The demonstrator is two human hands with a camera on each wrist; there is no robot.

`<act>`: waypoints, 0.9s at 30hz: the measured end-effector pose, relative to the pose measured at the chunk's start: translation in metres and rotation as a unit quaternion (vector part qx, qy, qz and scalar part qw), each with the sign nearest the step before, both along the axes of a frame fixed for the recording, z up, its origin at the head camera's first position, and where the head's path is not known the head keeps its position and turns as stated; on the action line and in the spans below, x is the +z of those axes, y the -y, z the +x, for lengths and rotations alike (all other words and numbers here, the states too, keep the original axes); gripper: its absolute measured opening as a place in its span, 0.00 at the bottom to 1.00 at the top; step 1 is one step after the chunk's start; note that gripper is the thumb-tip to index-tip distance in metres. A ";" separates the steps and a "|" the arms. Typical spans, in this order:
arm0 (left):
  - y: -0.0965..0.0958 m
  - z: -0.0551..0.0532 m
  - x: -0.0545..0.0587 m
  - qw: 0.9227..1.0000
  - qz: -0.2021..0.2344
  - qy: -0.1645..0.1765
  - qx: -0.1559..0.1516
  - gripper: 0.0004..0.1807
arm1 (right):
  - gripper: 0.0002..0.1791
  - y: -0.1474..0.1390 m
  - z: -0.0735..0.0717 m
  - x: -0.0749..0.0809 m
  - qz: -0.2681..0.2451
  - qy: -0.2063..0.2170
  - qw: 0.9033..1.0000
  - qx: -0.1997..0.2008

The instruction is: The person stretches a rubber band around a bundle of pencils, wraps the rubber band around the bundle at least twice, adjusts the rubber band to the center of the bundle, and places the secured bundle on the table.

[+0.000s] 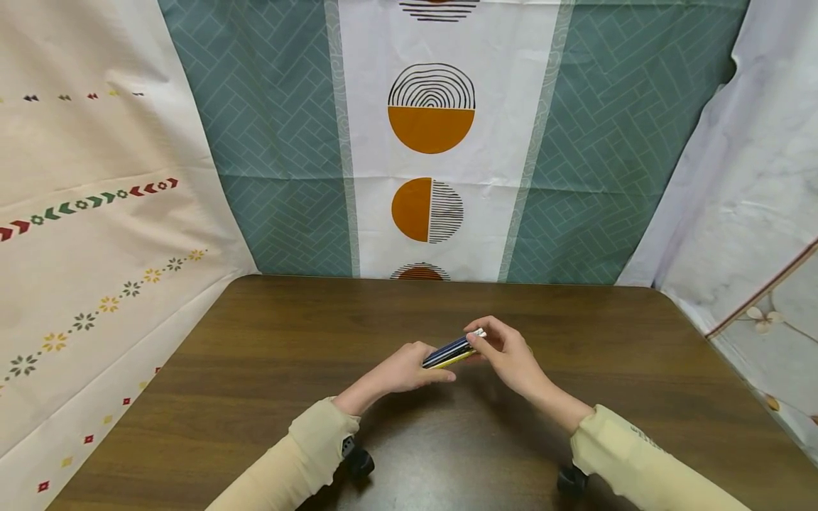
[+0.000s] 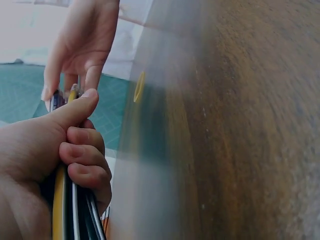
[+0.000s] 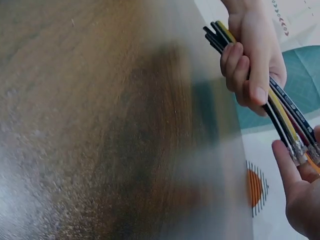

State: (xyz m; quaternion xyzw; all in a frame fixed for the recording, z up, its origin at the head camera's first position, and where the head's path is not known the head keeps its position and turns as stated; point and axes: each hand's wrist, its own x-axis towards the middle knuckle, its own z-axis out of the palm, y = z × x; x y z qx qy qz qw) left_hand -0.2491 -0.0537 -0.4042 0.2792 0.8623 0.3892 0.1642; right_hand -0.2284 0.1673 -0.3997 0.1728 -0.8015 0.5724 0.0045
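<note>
A bundle of slim black and yellow pencils (image 1: pixel 452 351), some with pale printing, slants up to the right above the table. My left hand (image 1: pixel 409 367) grips it round the middle, fingers curled and thumb along it, as the left wrist view shows. In the right wrist view the left hand (image 3: pixel 257 55) has dark ends of the pencils (image 3: pixel 215 37) fanning out behind it. At the other end, my right hand (image 1: pixel 508 355) pinches the whitish, shiny pencil ends (image 3: pixel 301 152) between thumb and fingers. Part of the right hand (image 3: pixel 302 200) is cut off there.
A glossy brown wooden table (image 1: pixel 275 333) lies beneath both hands. In the left wrist view a thin yellow loop (image 2: pixel 139 87) shows against the table. Patterned cloth (image 1: pixel 281 142) hangs behind the far edge, with light cloth (image 1: pixel 96 142) at the left and white cloth (image 1: pixel 767 163) at the right.
</note>
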 end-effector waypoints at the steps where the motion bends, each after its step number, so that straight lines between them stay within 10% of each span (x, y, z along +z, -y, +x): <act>1: 0.000 0.000 0.000 1.000 -0.004 -0.007 -0.002 0.15 | 0.13 0.000 -0.001 0.000 -0.003 0.008 1.000 0.006; 8: 0.002 0.001 -0.001 1.000 -0.004 -0.008 -0.009 0.13 | 0.17 -0.001 -0.005 0.001 -0.036 0.063 0.996 0.048; 27: -0.001 0.002 0.002 0.993 0.058 0.096 -0.032 0.10 | 0.15 0.005 -0.013 0.002 -0.020 0.028 0.999 -0.034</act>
